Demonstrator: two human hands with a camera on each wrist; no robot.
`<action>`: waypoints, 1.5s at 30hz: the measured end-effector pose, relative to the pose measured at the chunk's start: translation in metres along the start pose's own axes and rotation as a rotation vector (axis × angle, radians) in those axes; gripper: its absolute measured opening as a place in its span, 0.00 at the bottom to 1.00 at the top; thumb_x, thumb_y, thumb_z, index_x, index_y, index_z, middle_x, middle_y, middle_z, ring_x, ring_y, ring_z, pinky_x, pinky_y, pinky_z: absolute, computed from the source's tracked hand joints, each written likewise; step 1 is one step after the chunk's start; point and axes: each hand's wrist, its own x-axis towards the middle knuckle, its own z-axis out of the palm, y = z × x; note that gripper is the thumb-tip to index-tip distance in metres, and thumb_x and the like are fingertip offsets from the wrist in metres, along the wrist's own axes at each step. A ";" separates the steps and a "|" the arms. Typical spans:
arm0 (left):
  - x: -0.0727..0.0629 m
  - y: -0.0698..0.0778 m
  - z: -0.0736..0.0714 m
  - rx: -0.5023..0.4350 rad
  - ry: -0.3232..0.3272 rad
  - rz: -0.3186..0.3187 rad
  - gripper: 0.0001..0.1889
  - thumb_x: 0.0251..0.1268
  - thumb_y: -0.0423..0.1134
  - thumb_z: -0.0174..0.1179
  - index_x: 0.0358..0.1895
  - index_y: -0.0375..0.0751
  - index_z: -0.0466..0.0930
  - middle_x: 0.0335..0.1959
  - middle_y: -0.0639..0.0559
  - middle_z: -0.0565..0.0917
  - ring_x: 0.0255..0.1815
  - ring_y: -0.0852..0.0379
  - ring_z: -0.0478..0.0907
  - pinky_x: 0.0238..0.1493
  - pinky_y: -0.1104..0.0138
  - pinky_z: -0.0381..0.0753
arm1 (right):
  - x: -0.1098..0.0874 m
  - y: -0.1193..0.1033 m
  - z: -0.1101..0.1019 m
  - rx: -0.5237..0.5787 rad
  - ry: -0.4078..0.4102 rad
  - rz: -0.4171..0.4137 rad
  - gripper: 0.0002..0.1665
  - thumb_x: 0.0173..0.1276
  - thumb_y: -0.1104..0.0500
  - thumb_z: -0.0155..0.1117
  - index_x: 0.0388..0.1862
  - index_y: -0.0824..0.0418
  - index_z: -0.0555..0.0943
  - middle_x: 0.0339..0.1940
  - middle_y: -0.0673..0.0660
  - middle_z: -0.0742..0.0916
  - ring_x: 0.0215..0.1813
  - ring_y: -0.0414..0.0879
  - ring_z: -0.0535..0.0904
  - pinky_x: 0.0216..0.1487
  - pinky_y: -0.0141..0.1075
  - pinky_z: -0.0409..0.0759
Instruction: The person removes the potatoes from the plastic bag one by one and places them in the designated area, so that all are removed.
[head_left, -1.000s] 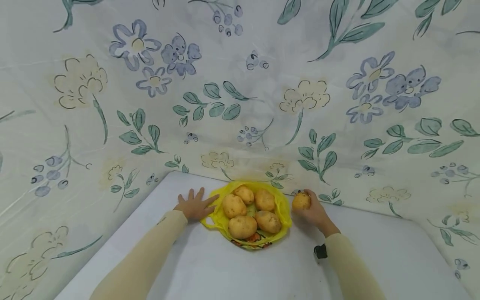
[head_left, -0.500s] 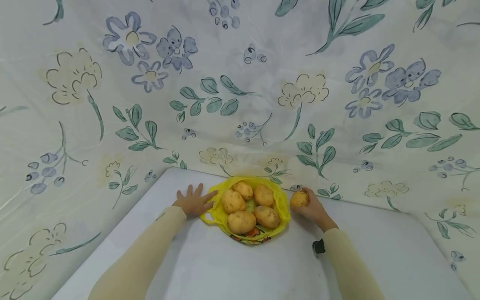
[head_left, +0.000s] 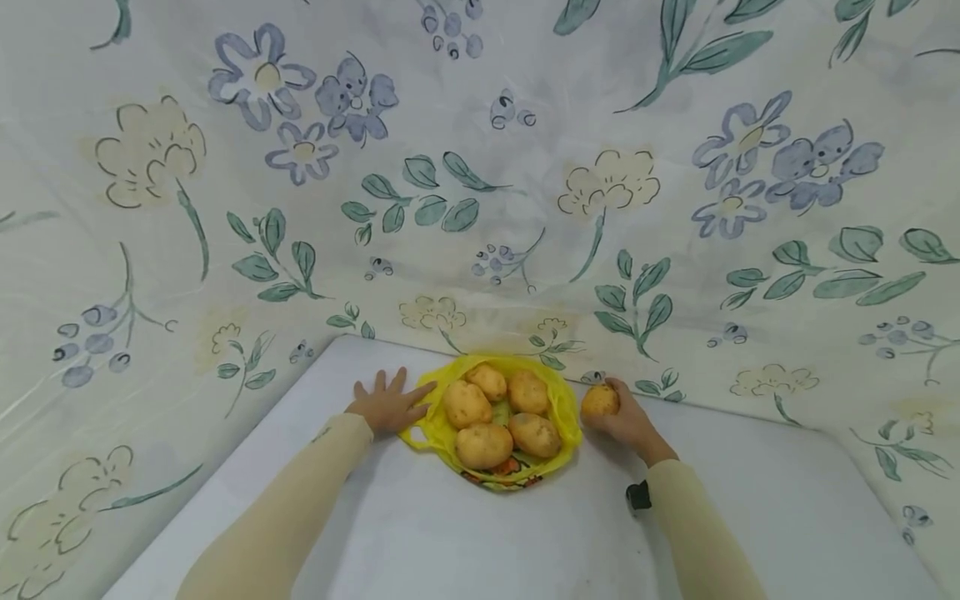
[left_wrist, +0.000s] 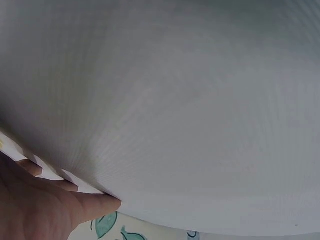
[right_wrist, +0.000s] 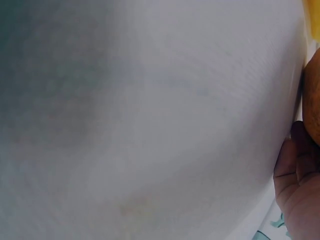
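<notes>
In the head view, a yellow plastic bag [head_left: 572, 417] lies spread on the white table with several potatoes [head_left: 483, 446] on it. Just right of the bag, my right hand [head_left: 630, 423] grips a single potato [head_left: 600, 402] with curled fingers; the right wrist view shows part of that potato [right_wrist: 313, 95] beside the hand [right_wrist: 300, 200]. My left hand [head_left: 386, 408] rests flat on the table at the bag's left side, fingers spread, thumb side touching or close to the bag's handle. The left wrist view catches the left hand [left_wrist: 50, 205] against the white surface.
The white table [head_left: 480, 542] reaches toward me, its far edge against a floral-patterned sheet [head_left: 480, 233] that rises behind and to both sides. A small black device [head_left: 639, 496] sits at my right wrist. Printed colours show on the bag's front edge.
The head view has shifted slightly, so the whole scene sits a little higher. Both hands hold their places, the right one still with the potato.
</notes>
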 end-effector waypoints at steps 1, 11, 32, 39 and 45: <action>0.000 0.000 -0.001 -0.001 -0.004 -0.001 0.32 0.75 0.64 0.36 0.78 0.65 0.51 0.81 0.35 0.45 0.78 0.23 0.41 0.67 0.25 0.41 | 0.000 0.000 0.000 0.000 -0.003 0.002 0.57 0.60 0.45 0.69 0.79 0.52 0.47 0.72 0.66 0.67 0.64 0.62 0.70 0.65 0.59 0.71; -0.001 0.000 -0.003 0.014 -0.016 -0.007 0.32 0.75 0.65 0.36 0.78 0.66 0.51 0.81 0.35 0.45 0.77 0.23 0.42 0.67 0.25 0.42 | -0.001 -0.001 0.001 0.004 -0.006 0.004 0.57 0.60 0.45 0.69 0.79 0.53 0.47 0.72 0.66 0.67 0.64 0.62 0.69 0.66 0.60 0.70; 0.007 -0.006 0.007 0.018 -0.016 -0.010 0.32 0.74 0.66 0.36 0.79 0.67 0.50 0.81 0.35 0.45 0.78 0.23 0.40 0.66 0.24 0.41 | -0.004 0.001 -0.001 0.008 -0.037 -0.007 0.58 0.60 0.44 0.69 0.80 0.52 0.46 0.73 0.66 0.66 0.64 0.62 0.69 0.65 0.59 0.71; 0.006 0.003 0.000 0.030 0.004 0.005 0.32 0.75 0.66 0.36 0.79 0.67 0.50 0.81 0.35 0.46 0.78 0.24 0.42 0.67 0.24 0.43 | -0.001 0.003 -0.007 -0.006 -0.034 -0.004 0.59 0.61 0.44 0.69 0.81 0.52 0.44 0.74 0.66 0.64 0.65 0.62 0.68 0.67 0.61 0.69; 0.002 0.000 -0.001 0.040 -0.016 -0.006 0.32 0.75 0.65 0.36 0.79 0.66 0.50 0.81 0.34 0.45 0.77 0.23 0.42 0.66 0.24 0.44 | 0.000 0.003 -0.007 -0.024 -0.045 -0.036 0.63 0.61 0.43 0.69 0.82 0.50 0.39 0.75 0.68 0.63 0.63 0.62 0.69 0.65 0.59 0.71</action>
